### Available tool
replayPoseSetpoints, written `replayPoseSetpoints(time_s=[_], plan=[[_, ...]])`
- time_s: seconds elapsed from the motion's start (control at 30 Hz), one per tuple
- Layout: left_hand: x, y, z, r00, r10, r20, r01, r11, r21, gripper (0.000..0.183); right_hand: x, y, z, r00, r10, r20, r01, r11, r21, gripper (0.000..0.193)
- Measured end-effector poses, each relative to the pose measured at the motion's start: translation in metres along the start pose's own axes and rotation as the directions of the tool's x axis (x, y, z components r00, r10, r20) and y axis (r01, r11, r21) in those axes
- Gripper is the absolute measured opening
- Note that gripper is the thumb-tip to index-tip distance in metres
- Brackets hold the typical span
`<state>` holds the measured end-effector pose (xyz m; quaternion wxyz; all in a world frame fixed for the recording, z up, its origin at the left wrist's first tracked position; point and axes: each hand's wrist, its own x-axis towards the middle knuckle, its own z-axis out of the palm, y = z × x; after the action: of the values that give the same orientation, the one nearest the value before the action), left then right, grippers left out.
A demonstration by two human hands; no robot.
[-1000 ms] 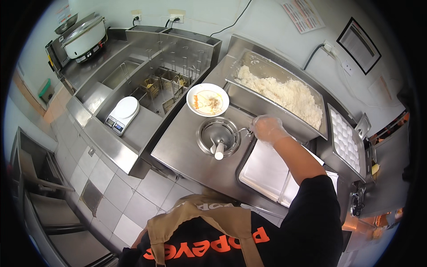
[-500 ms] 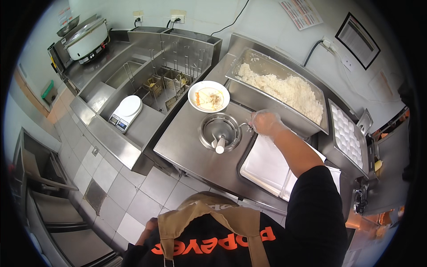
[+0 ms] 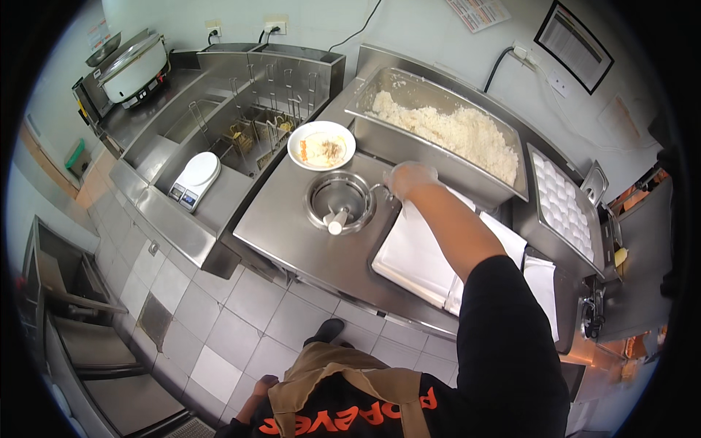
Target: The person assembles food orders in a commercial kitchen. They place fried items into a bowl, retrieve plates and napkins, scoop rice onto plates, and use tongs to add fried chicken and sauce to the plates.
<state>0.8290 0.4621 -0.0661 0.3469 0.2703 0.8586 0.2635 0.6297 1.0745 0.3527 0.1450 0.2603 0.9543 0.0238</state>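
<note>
Stainless-steel counter [image 3: 274,235] crossed the middle of the frame, and near its centre a hooked metal handle [image 3: 380,188] stuck out at the right of a round well [image 3: 311,202]. Right at the hook's end was the gloved right hand [image 3: 411,179]; its fingers curled downward, but the cloudy glove hid whether they gripped the hook or only touched it.

Over the last second the view had swung, and the left hand [image 3: 266,383] and a dark shoe [image 3: 330,330] had come clearer at the lower edge. The right hand had stayed by the hook, so the work there had barely moved on. The right forearm slanted up-left from the black sleeve, over white paper sheets [image 3: 409,255]; the left hand hung low, loosely curled, with nothing visible in it.

A white-handled utensil [image 3: 337,221] leaned in the well; a white bowl [image 3: 293,151] with food sat just above it. Farther out lay a deep pan [image 3: 394,149] of rice [image 3: 445,125], upper right, and a white scale [image 3: 198,169], left.
</note>
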Motion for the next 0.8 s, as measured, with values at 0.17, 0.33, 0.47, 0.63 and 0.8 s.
replayPoseSetpoints(time_s=[0.17, 0.33, 0.47, 0.63, 0.8], plan=[[-0.018, 0.034, -0.011, 0.989, -0.148, 0.007, 0.147, 0.973, -0.177, 0.034, -0.004, -0.013, -0.01, 0.989, 0.017, 0.149, 0.012, 0.982, -0.191, 0.032], [0.005, 0.011, -0.042, 0.963, -0.26, 0.075, 0.27, 0.937, -0.222, 0.031, -0.012, -0.021, -0.015, 0.993, 0.042, 0.11, -0.021, 0.982, -0.186, 0.034], [0.016, -0.024, -0.067, 0.942, -0.303, 0.142, 0.326, 0.927, -0.187, 0.029, -0.006, -0.026, -0.008, 0.99, 0.123, 0.076, -0.113, 0.985, -0.13, 0.029], [0.035, -0.047, -0.092, 0.94, -0.272, 0.208, 0.297, 0.95, -0.1, 0.026, 0.009, -0.02, 0.014, 0.98, 0.196, -0.021, -0.197, 0.979, -0.053, 0.028], [0.082, -0.022, -0.095, 0.935, -0.201, 0.294, 0.198, 0.979, 0.037, 0.023, -0.042, 0.01, 0.081, 0.969, -0.024, -0.248, 0.114, 0.927, 0.356, 0.037]])
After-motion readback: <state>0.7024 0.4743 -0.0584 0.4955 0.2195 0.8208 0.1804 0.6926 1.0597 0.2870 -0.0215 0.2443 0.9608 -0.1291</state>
